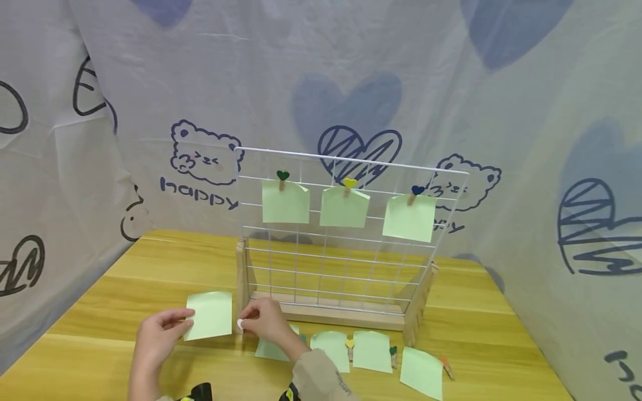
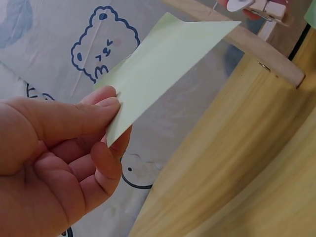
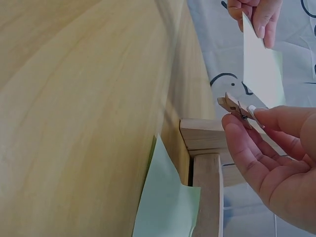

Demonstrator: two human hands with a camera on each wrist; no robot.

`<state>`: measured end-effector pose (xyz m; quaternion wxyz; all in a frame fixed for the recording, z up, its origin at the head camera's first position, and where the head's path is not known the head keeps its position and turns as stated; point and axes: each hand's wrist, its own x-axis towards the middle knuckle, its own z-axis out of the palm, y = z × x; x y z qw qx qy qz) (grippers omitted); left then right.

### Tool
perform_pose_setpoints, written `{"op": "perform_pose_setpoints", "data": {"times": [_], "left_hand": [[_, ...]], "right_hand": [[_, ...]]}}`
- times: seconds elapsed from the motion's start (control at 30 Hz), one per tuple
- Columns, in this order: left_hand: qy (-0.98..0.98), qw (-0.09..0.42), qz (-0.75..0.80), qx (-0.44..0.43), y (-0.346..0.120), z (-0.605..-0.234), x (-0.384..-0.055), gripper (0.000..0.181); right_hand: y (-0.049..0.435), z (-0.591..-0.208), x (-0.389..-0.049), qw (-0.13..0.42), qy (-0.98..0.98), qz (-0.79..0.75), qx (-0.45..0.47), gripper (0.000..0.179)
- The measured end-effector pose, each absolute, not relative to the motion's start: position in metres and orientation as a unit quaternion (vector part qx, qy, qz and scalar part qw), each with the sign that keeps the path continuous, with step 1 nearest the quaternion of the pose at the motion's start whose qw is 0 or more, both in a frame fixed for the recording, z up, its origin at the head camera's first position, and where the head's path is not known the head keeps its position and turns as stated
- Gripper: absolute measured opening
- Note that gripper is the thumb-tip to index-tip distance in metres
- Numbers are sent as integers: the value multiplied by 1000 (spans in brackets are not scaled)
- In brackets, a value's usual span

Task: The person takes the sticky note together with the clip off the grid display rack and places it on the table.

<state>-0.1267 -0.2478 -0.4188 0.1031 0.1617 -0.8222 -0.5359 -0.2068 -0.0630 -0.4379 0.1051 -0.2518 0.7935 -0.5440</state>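
Observation:
My left hand [image 1: 157,340] pinches a pale green sticky note [image 1: 210,315] by its left edge between thumb and fingers, left of the rack. In the left wrist view the note [image 2: 158,69] tilts upward over the table. My right hand [image 1: 271,323] pinches a small wooden clothespin [image 3: 237,109] with a white top between thumb and fingertips, close to the note's right side. Behind the hands stands a white wire grid rack [image 1: 346,256] on a wooden base. Three green notes hang on it, held by clothespins with green [image 1: 283,177], yellow [image 1: 349,184] and blue [image 1: 417,191] hearts.
Several green notes lie in a row before the rack, one [image 1: 372,351] near the middle and one [image 1: 422,372] at the right. Clothespins lie beside them, including a yellow-heart one [image 1: 350,348] and an orange-topped one [image 1: 447,367]. A printed curtain [image 1: 271,72] hangs around the table.

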Motion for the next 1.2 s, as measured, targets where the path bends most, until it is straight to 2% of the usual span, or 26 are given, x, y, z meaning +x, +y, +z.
{"op": "perform_pose_setpoints", "data": {"times": [0.6,1.2], "left_hand": [[-830,68,-531,159,-259,-439,-127,22],[-831,67,-530,157,-259,-450,-129,21]], "right_hand": [[-78,-451,-199,106,856,-449,-232,12],[-88,-457,-195,92,883,-389,-244,16]]}}
